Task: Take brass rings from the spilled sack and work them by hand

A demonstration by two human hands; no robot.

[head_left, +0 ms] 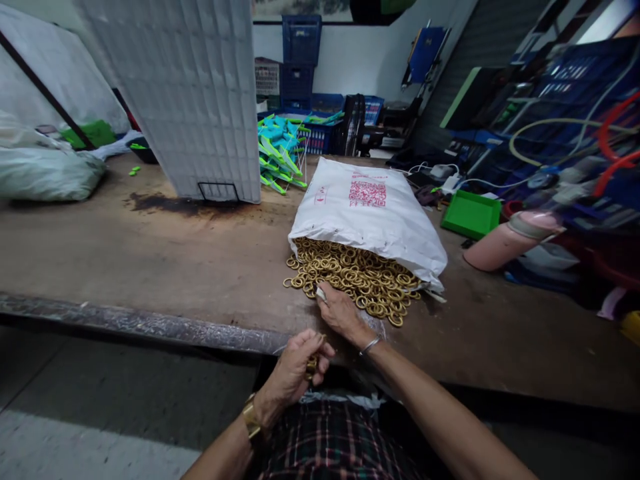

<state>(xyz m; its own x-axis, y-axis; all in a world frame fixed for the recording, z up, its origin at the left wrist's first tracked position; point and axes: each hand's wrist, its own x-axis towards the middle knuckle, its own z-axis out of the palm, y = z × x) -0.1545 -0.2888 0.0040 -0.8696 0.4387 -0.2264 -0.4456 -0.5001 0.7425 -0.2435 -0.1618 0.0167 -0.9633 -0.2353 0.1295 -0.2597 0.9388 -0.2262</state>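
My left hand (303,360) is closed around several brass-coloured rings, in front of the table's front edge. Some of those rings (312,365) show between the curled fingers. My right hand (343,312) touches the near edge of a heap of the same rings (357,273) on the table. Its fingers are bent together, with something white at the fingertips or wrapped on one of them; what they grip is hidden. The heap spills from the open mouth of a white plastic sack (367,203) with red print, which lies on its side.
A tall pale ribbed panel (200,100) stands on the wooden table (150,260). Behind the sack are turquoise and green plastic parts (283,150). To the right lie a green tray (471,214) and a pink bottle (505,241). A pale bag (50,173) rests at left.
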